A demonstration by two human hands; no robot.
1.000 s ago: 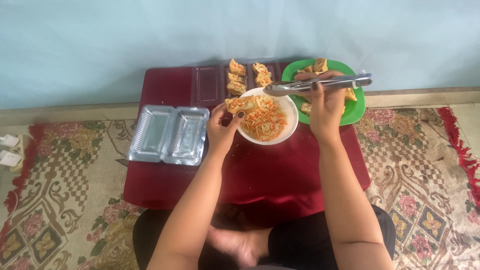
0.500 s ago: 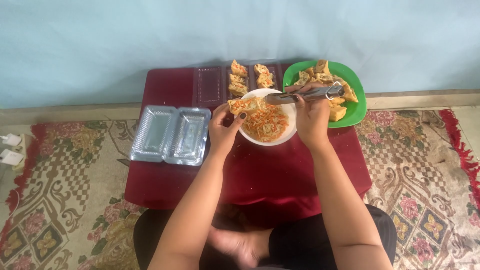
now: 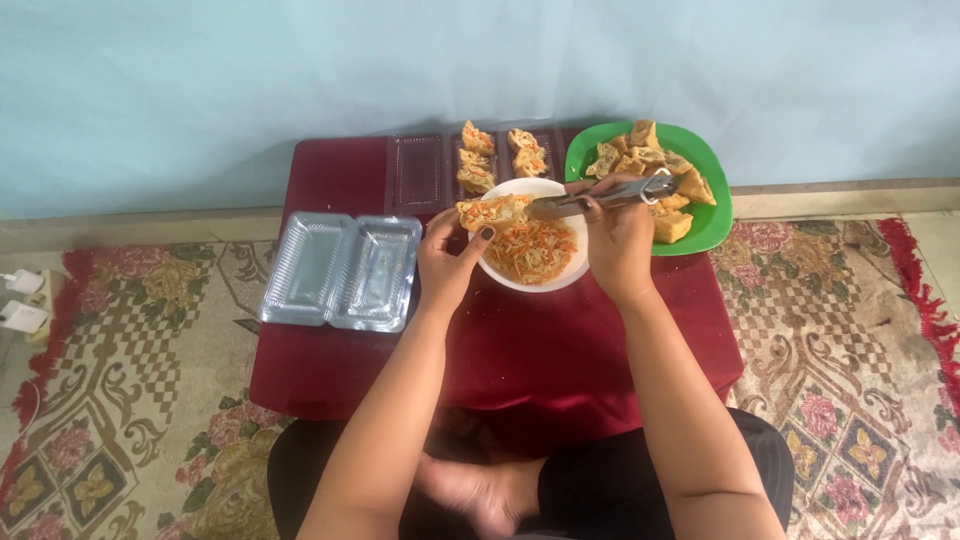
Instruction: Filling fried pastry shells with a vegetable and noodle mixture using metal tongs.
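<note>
While a second ago raised, tongs (image 3: 600, 195) now at stuffed tofu (image 3: 492, 211).

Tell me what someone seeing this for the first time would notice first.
Probably the two hands over the white bowl of shredded vegetables at the table's middle: the left hand holds a stuffed tofu piece, the right hand points metal tongs at it. The green plate of tofu sits far right.

Stuffed tofu piece (image 3: 492, 211) w/ shredded veg, over white bowl (image 3: 560, 278), metal tongs (image 3: 600, 196) angled
</note>
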